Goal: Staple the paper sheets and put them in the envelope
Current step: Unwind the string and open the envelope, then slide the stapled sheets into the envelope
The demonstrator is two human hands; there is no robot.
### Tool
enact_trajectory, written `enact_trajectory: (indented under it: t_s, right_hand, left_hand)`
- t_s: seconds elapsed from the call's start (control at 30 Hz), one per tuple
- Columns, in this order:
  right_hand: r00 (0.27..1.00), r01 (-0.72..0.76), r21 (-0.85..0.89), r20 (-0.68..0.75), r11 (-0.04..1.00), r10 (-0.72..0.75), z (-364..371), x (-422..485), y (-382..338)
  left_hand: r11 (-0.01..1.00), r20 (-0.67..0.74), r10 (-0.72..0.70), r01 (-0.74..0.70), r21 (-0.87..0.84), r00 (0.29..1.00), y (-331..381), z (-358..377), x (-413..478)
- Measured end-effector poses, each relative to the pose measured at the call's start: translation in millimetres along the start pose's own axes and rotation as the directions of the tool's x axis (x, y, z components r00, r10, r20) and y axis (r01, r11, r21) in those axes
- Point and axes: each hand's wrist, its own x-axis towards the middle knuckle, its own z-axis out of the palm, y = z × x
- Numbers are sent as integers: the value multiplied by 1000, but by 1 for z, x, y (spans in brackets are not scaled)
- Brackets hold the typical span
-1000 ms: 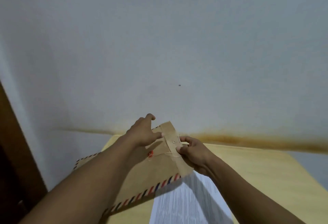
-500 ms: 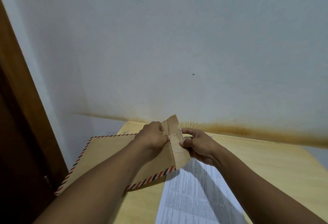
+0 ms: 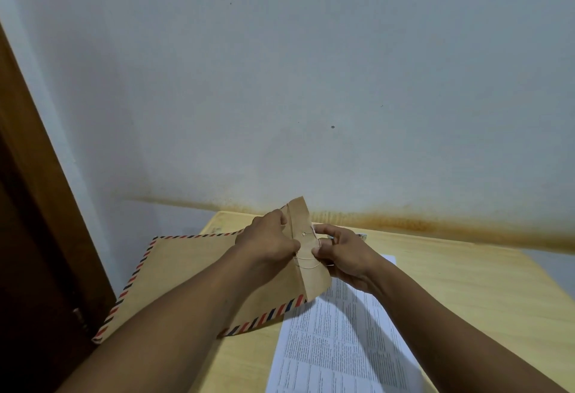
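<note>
The left hand (image 3: pixel 267 237), fingers curled, grips the airmail envelope (image 3: pixel 193 271); the right hand (image 3: pixel 345 252) pinches its string (image 3: pixel 306 264). The printed sheets (image 3: pixel 336 346) lie outside, lower centre.

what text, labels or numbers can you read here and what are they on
On the paper sheets: dense rows of print, too small and blurred to read; nothing can be quoted.
On the envelope: no words on the side shown, only a red and blue striped border.
On the wall and the table: no text.
</note>
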Motion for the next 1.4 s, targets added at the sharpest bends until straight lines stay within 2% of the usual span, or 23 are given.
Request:
enact_trajectory:
  t_s: [0.23, 0.4, 0.67, 0.8, 0.93, 1.07, 1.17, 1.27, 1.4]
  right_hand:
    - [988, 72, -212, -122, 975, -99, 3, 7, 5]
    - [982, 117, -311, -104, 943, -157, 10, 6, 5]
    - [1000, 4, -468, 14, 884, 2, -17, -3, -9]
    - [998, -55, -651, -45, 757, 33, -44, -7, -15]
    - [994, -68, -800, -105, 596, -28, -66, -3, -15]
    - [983, -6, -820, -110, 572, -148, -66, 1, -15]
    - [978, 35, -861, -75, 508, -194, -59, 7, -16]
    - [979, 24, -881, -74, 473, -188, -57, 14, -12]
    - [984, -61, -918, -122, 391, -131, -67, 21, 6]
  left_hand:
    - [994, -107, 24, -12, 113, 994, 4, -2, 2]
    - [966, -129, -19, 52, 255, 991, 0, -3, -1]
    - [944, -215, -24, 93, 318, 976, -6, -11, -6]
    - [935, -214, -34, 107, 338, 976, -12, -13, -6]
    - [924, -211, 1, 79, 373, 977, -14, -8, -9]
    - [901, -193, 37, 51, 431, 980, -16, -6, -14]
    - [892, -211, 50, 51, 450, 976, -20, -6, -18]
    - [871, -218, 63, 52, 488, 974, -26, -7, -21]
    - [853, -186, 81, 29, 521, 979, -42, -16, -25]
